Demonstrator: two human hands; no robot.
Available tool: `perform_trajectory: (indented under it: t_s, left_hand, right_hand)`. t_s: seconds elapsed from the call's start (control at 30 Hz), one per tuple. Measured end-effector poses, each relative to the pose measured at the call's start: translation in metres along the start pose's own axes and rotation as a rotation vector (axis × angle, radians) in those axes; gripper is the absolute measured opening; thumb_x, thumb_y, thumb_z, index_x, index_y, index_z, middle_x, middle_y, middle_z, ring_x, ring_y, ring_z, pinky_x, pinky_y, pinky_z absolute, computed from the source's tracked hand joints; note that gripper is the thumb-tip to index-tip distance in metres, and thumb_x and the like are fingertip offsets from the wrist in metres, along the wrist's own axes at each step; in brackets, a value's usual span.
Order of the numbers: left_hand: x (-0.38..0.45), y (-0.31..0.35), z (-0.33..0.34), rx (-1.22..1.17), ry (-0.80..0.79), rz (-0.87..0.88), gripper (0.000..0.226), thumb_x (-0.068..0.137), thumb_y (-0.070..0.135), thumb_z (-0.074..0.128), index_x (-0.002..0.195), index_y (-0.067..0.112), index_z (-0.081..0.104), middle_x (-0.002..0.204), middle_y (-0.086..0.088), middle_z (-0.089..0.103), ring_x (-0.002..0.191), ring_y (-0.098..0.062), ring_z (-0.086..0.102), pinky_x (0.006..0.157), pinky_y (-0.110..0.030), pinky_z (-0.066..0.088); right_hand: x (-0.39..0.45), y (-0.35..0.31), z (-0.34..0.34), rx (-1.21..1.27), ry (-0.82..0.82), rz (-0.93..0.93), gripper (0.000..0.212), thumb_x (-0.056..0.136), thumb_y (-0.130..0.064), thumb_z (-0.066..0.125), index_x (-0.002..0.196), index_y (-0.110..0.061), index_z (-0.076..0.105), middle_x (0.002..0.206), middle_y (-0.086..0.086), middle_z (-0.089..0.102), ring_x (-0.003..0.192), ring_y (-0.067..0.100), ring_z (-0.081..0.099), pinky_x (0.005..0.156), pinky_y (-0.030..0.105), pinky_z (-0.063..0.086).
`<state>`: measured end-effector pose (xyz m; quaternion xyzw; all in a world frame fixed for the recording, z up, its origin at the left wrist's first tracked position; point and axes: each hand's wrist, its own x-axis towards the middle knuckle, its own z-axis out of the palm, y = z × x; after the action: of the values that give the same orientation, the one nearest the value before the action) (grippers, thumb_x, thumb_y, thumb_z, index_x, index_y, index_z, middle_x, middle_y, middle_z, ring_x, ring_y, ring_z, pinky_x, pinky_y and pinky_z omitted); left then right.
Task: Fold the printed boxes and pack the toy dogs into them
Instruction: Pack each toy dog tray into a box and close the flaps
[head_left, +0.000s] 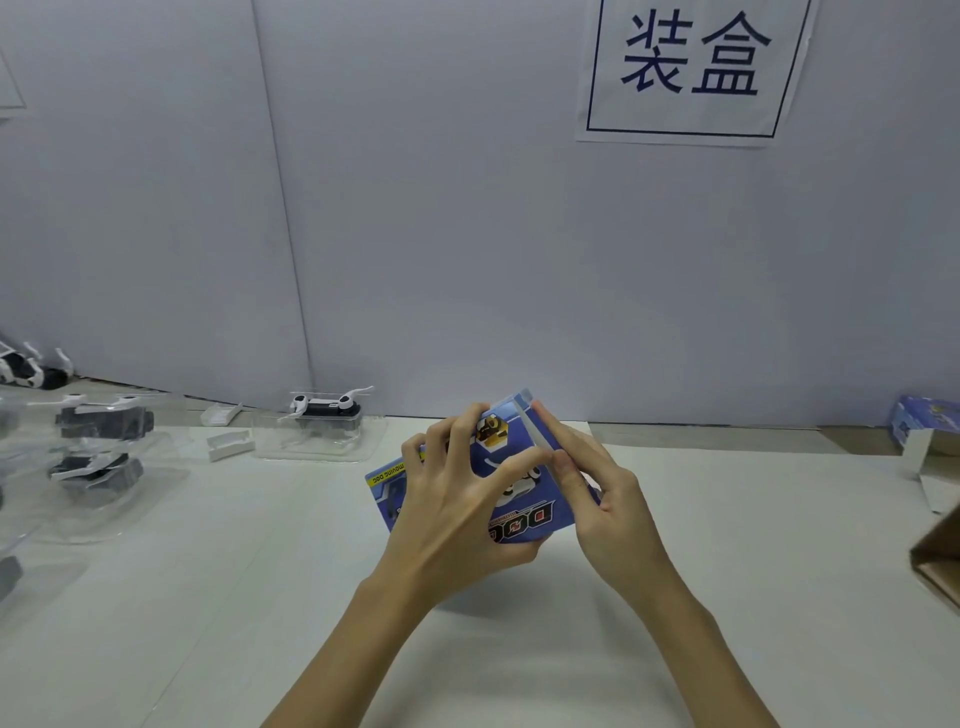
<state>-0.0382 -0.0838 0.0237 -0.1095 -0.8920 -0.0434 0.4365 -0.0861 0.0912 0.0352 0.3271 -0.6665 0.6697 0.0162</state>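
1. The box (511, 486), blue and printed, is held just above the table (727, 545) in front of the person, mid-frame, so that both hands can work its flaps from either side.
2. The left hand (457, 506) grips the box, fingers spread and curled over the printed face, thumb seemingly underneath; this looks meant to keep the walls square.
3. The right hand (597, 499) pinches a pale flap (535, 431) at the box's upper right edge, fingers laid along it, probably to crease or tuck it in.
4. The box is printed side toward the camera with its lettering upside down, so the open end probably faces away or right; I cannot tell whether anything is inside.
5. Toy dogs sit in clear trays on the left: one dog (327, 408) by the wall, more (101, 418) further left, within easy reach for packing.
6. Another box (919, 423) lies at the far right, well apart, seemingly set aside.
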Motion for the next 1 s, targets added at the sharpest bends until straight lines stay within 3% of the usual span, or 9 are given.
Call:
perform_trajectory:
  t_s: [0.27,0.5,0.7,0.87,1.0]
  left_hand:
    - [0.000,-0.002,-0.002,0.034,0.035,-0.044,0.091,0.070,0.071,0.078,0.147,0.038,0.045,0.151,-0.016,0.043,0.125,-0.036,0.051,0.096,-0.054,0.047]
    - [0.000,0.006,-0.006,-0.053,0.092,-0.206,0.095,0.068,0.073,0.077,0.149,0.036,0.044,0.151,-0.016,0.045,0.131,-0.034,0.048,0.097,-0.052,0.047]
    - [0.001,0.008,-0.005,-0.048,0.094,-0.233,0.093,0.066,0.072,0.077,0.144,0.034,0.044,0.149,-0.018,0.046,0.128,-0.036,0.050,0.093,-0.053,0.048]
    - [0.002,0.003,-0.007,-0.036,0.084,-0.251,0.092,0.065,0.074,0.077,0.141,0.033,0.044,0.146,-0.016,0.046,0.123,-0.035,0.051,0.089,-0.052,0.051]
    - [0.003,0.005,-0.007,-0.018,0.067,-0.262,0.090,0.065,0.075,0.074,0.139,0.033,0.044,0.143,-0.017,0.048,0.122,-0.035,0.050,0.089,-0.051,0.051]
  right_hand:
    - [-0.004,-0.003,0.005,0.063,-0.109,0.037,0.053,0.102,-0.031,0.046,0.154,-0.039,0.039,0.161,-0.008,0.039,0.144,0.014,0.046,0.096,0.036,0.060]
    - [-0.007,-0.007,0.009,0.147,0.056,-0.057,0.041,0.102,-0.032,0.047,0.141,-0.036,0.058,0.152,-0.007,0.054,0.138,0.015,0.054,0.081,0.028,0.062]
    - [-0.007,-0.006,0.013,0.153,0.034,-0.008,0.048,0.104,-0.039,0.039,0.150,-0.035,0.050,0.147,-0.012,0.058,0.136,0.013,0.056,0.085,0.027,0.061]
    - [-0.006,-0.006,0.016,0.176,0.000,0.026,0.049,0.105,-0.045,0.034,0.154,-0.049,0.039,0.144,-0.028,0.054,0.138,0.000,0.048,0.090,0.025,0.059]
    - [-0.006,-0.005,0.015,0.190,0.021,0.018,0.050,0.106,-0.044,0.035,0.156,-0.045,0.039,0.144,-0.017,0.059,0.135,0.009,0.056,0.086,0.022,0.058]
